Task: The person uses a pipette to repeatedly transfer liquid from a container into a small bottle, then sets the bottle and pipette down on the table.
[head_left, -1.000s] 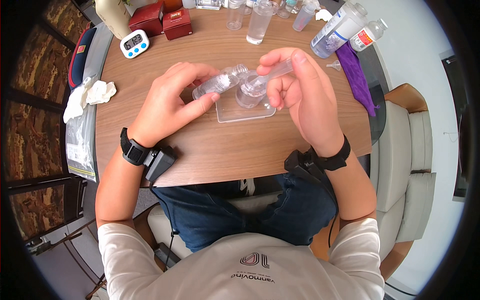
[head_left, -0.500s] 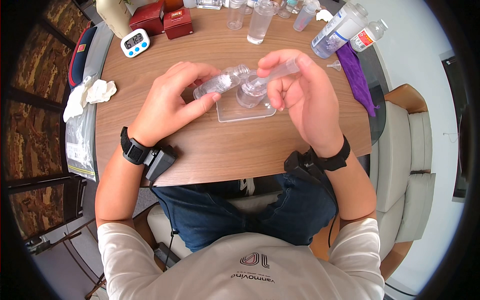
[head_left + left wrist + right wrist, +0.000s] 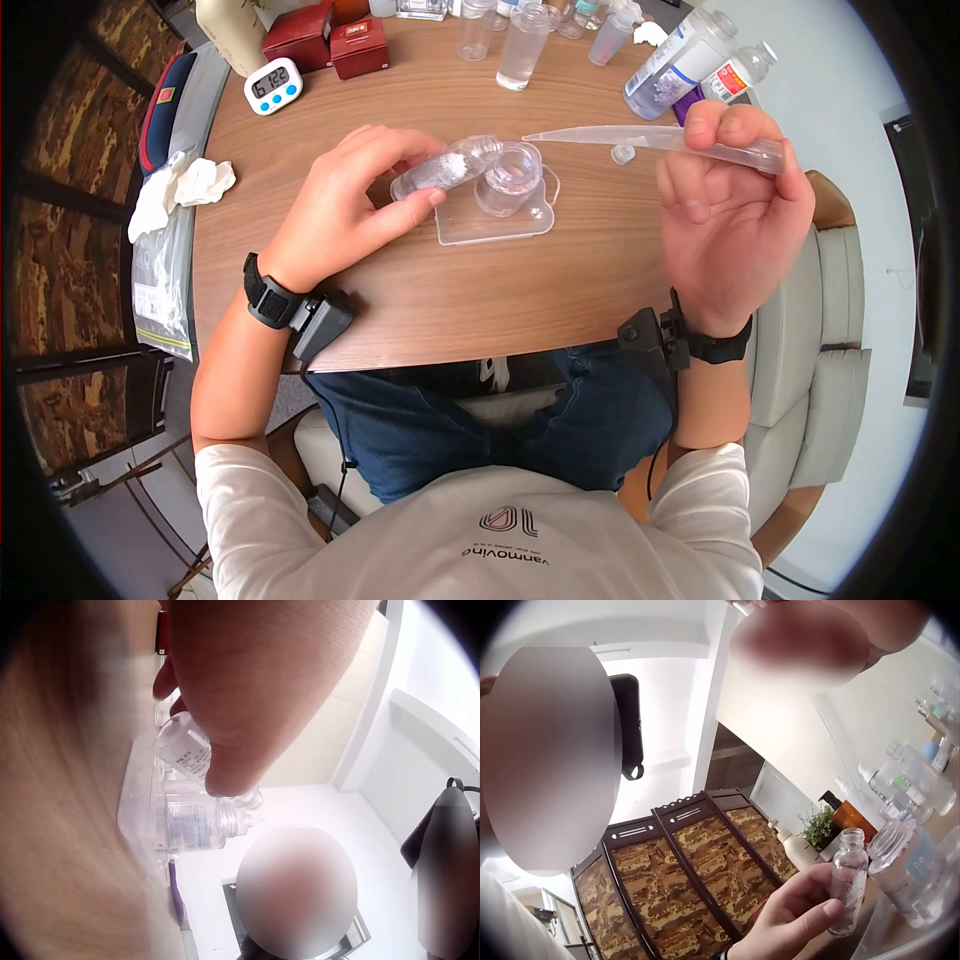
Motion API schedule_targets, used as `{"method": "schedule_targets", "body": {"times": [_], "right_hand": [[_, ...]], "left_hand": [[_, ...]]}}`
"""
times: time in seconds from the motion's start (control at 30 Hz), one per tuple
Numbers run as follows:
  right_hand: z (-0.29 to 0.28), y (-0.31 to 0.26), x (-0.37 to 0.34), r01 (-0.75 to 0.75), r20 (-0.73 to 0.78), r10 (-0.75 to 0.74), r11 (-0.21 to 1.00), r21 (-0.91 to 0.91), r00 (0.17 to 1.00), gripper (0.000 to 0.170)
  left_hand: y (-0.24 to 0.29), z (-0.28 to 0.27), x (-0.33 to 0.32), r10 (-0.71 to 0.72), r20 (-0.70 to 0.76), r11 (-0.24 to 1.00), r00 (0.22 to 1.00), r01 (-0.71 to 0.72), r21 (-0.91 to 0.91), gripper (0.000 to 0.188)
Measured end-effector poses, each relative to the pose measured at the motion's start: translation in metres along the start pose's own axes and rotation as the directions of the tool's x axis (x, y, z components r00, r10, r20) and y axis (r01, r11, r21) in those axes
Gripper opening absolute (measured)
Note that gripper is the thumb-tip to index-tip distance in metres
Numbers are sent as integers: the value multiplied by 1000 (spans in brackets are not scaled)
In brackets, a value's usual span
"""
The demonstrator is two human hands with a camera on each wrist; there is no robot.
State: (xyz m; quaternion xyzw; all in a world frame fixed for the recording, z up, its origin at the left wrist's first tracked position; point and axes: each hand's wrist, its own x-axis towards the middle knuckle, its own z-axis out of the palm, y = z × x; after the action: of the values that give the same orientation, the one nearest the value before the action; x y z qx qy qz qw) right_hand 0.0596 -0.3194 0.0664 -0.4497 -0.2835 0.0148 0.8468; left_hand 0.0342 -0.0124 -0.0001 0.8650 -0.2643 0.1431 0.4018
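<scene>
My left hand (image 3: 340,205) holds a small clear bottle (image 3: 450,166) by its sides, thumb nearest me, leaning so that its neck reaches the rim of a clear wide-mouthed jar (image 3: 508,185). In the right wrist view the bottle (image 3: 849,891) has an uncapped neck. The jar stands on a shallow clear tray (image 3: 480,230). My right hand (image 3: 735,225) is raised to the right, palm toward me, and pinches the thick end of a long translucent plastic dropper (image 3: 640,137). Its thin tip points left, just beyond the jar's mouth.
A small clear cap-like piece (image 3: 622,154) lies beneath the dropper. At the back are a tall clear bottle (image 3: 524,50), a large labelled bottle (image 3: 680,65), red boxes (image 3: 358,48) and a white timer (image 3: 273,87). Crumpled tissue (image 3: 204,182) lies at the left edge.
My right hand has drawn back to the right with the dropper, whose tip has come out of the bottle and jar area. The left hand and bottle have barely moved.
</scene>
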Motion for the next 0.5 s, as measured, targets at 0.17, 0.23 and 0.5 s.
{"method": "schedule_targets", "body": {"times": [0.17, 0.23, 0.5], "right_hand": [[2, 8, 0, -12, 57, 10, 999, 33, 998, 48], [2, 12, 0, -13, 88, 9, 999, 45, 996, 49], [7, 17, -1, -21, 60, 20, 1000, 12, 998, 57]], "left_hand": [[-1, -1, 0, 14, 1, 1000, 1000, -14, 14, 33], [0, -1, 0, 17, 2, 1000, 1000, -17, 6, 33], [0, -1, 0, 22, 1, 1000, 1000, -22, -5, 32]]}}
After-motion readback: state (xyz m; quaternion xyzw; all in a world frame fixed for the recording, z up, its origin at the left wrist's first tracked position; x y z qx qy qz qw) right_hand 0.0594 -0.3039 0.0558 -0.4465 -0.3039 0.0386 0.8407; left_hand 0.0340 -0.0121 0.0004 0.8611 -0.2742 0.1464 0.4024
